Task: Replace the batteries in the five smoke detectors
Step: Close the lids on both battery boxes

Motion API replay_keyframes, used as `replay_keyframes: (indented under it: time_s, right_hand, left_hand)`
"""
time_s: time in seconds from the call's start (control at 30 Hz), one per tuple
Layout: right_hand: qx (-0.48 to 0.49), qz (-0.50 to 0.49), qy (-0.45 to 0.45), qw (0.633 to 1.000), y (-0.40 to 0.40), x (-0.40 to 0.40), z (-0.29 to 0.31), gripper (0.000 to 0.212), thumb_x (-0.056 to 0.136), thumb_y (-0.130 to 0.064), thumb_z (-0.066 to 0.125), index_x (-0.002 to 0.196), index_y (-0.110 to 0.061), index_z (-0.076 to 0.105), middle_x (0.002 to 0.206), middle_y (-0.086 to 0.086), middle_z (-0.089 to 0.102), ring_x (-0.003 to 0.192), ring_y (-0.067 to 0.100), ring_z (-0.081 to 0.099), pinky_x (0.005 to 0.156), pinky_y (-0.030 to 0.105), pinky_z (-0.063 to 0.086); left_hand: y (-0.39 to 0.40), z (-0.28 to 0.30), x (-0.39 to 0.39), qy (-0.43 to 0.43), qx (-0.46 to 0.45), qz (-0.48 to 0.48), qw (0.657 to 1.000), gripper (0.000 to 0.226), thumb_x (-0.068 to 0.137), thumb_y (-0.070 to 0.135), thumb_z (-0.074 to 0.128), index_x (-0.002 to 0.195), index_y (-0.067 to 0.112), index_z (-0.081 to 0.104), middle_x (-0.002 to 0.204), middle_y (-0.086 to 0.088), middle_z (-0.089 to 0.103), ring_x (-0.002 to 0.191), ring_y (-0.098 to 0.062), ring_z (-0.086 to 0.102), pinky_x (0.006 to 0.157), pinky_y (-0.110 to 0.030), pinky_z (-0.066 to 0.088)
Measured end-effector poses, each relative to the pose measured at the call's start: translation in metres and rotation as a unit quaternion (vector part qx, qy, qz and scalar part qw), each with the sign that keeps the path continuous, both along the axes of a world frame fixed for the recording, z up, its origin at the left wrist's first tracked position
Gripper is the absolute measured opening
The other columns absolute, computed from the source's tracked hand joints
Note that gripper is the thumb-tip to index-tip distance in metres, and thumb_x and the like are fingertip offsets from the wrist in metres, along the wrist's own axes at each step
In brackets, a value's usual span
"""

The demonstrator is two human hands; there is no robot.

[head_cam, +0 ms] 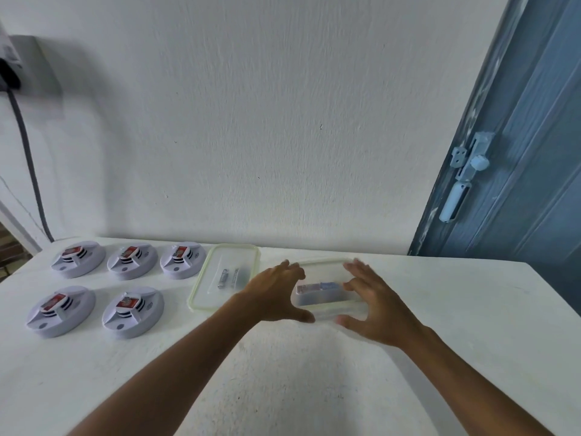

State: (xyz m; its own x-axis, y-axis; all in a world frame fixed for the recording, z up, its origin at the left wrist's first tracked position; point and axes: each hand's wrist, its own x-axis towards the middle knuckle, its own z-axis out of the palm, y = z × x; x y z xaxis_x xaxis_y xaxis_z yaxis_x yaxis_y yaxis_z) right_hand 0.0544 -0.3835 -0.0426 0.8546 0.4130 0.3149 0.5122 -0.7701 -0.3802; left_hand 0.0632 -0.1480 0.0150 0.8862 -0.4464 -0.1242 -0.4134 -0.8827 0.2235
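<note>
Several white round smoke detectors lie in two rows at the table's left, each with a red battery on top; one is the front right detector [132, 311]. A clear plastic container [327, 292] with red and blue batteries inside sits at the middle. My left hand [276, 292] grips its left side and my right hand [374, 305] grips its right side, fingers spread around it. A green-rimmed lid [204, 297] lies beside it to the left, holding grey cylindrical batteries [229, 276].
The white table [283, 372] stands against a white wall. A blue door with a latch [471, 165] is at the right. A dark cable [31, 171] hangs down the wall at the far left.
</note>
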Motion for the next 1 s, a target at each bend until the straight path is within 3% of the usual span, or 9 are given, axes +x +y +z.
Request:
replay_keyframes:
  time_s: [0.07, 0.2, 0.4, 0.57, 0.67, 0.73, 0.8, 0.87, 1.0]
  right_hand:
    - [-0.016, 0.007, 0.001, 1.000, -0.002, 0.001, 0.001, 0.069, 0.075, -0.055, 0.068, 0.129, -0.014, 0.059, 0.149, -0.008, 0.036, 0.141, 0.009, 0.025, 0.113, 0.036, 0.033]
    - [-0.038, 0.001, -0.044, 0.998, 0.000, 0.006, -0.005, 0.067, 0.069, -0.054, 0.069, 0.122, -0.013, 0.064, 0.132, 0.003, 0.060, 0.122, 0.025, 0.056, 0.099, 0.041, 0.047]
    - [-0.040, -0.004, -0.050, 0.998, -0.001, 0.008, -0.010, 0.069, 0.073, -0.062, 0.057, 0.120, -0.013, 0.067, 0.130, 0.003, 0.061, 0.122, 0.024, 0.056, 0.100, 0.038, 0.043]
    - [-0.046, -0.013, -0.069, 0.996, 0.005, 0.007, -0.011, 0.063, 0.072, -0.056, 0.059, 0.114, -0.011, 0.070, 0.122, 0.005, 0.066, 0.114, 0.026, 0.063, 0.089, 0.042, 0.052]
    - [-0.041, -0.032, -0.080, 0.995, 0.010, 0.004, -0.010, 0.058, 0.070, -0.053, 0.065, 0.109, -0.010, 0.072, 0.117, 0.006, 0.069, 0.108, 0.026, 0.066, 0.084, 0.045, 0.057]
    - [-0.045, -0.047, -0.104, 0.992, 0.018, 0.002, -0.007, 0.060, 0.073, -0.061, 0.059, 0.103, -0.011, 0.075, 0.110, 0.006, 0.072, 0.100, 0.026, 0.068, 0.080, 0.042, 0.058]
    - [-0.042, -0.059, -0.128, 0.989, 0.030, -0.001, -0.005, 0.067, 0.077, -0.071, 0.049, 0.096, -0.013, 0.076, 0.101, 0.003, 0.074, 0.091, 0.022, 0.070, 0.079, 0.035, 0.055]
    - [-0.001, -0.066, -0.144, 0.987, 0.039, -0.004, -0.002, 0.066, 0.083, -0.070, 0.042, 0.092, -0.014, 0.076, 0.093, -0.001, 0.075, 0.084, 0.018, 0.070, 0.080, 0.028, 0.048]
    - [0.070, -0.030, -0.174, 0.982, 0.043, -0.007, 0.003, 0.063, 0.096, -0.054, 0.031, 0.090, -0.011, 0.076, 0.081, -0.001, 0.075, 0.070, 0.015, 0.068, 0.075, 0.025, 0.043]
  left_hand:
    - [0.002, 0.001, 0.003, 0.009, -0.001, -0.009, 1.000, 0.085, 0.077, 0.051, 0.073, 0.143, 0.014, 0.036, 0.153, -0.005, 0.033, 0.137, -0.022, 0.033, 0.109, -0.032, 0.032]
    - [-0.001, -0.005, 0.004, -0.023, 0.028, -0.019, 0.999, 0.085, 0.076, 0.049, 0.075, 0.142, 0.011, 0.036, 0.151, -0.007, 0.034, 0.134, -0.023, 0.036, 0.108, -0.033, 0.034]
    - [0.002, -0.020, 0.002, -0.071, 0.019, -0.030, 0.997, 0.085, 0.081, 0.054, 0.067, 0.146, 0.010, 0.032, 0.159, -0.010, 0.021, 0.147, -0.024, 0.018, 0.116, -0.034, 0.021]
    - [0.003, -0.026, 0.001, -0.105, 0.001, -0.031, 0.994, 0.080, 0.079, 0.047, 0.072, 0.140, 0.004, 0.043, 0.153, -0.017, 0.033, 0.144, -0.030, 0.027, 0.114, -0.037, 0.027]
    - [0.005, -0.027, 0.002, -0.118, 0.008, -0.020, 0.993, 0.073, 0.070, 0.042, 0.081, 0.128, 0.003, 0.057, 0.138, -0.020, 0.052, 0.129, -0.038, 0.046, 0.101, -0.045, 0.044]
    - [0.000, -0.025, -0.003, -0.152, 0.033, 0.002, 0.988, 0.064, 0.069, 0.036, 0.083, 0.123, 0.009, 0.061, 0.127, -0.017, 0.058, 0.116, -0.035, 0.053, 0.088, -0.044, 0.051]
    - [-0.009, -0.028, -0.010, -0.176, 0.042, 0.012, 0.983, 0.063, 0.081, 0.034, 0.071, 0.137, 0.017, 0.048, 0.136, -0.012, 0.050, 0.121, -0.029, 0.045, 0.096, -0.040, 0.045]
    - [-0.013, -0.029, -0.015, -0.138, 0.026, 0.030, 0.990, 0.073, 0.083, 0.045, 0.061, 0.146, 0.022, 0.031, 0.145, -0.009, 0.040, 0.131, -0.029, 0.037, 0.105, -0.040, 0.036]
    - [-0.016, -0.024, -0.014, -0.038, -0.004, 0.054, 0.998, 0.091, 0.071, 0.075, 0.039, 0.143, 0.020, 0.032, 0.154, -0.013, 0.025, 0.144, -0.034, 0.018, 0.116, -0.053, 0.015]
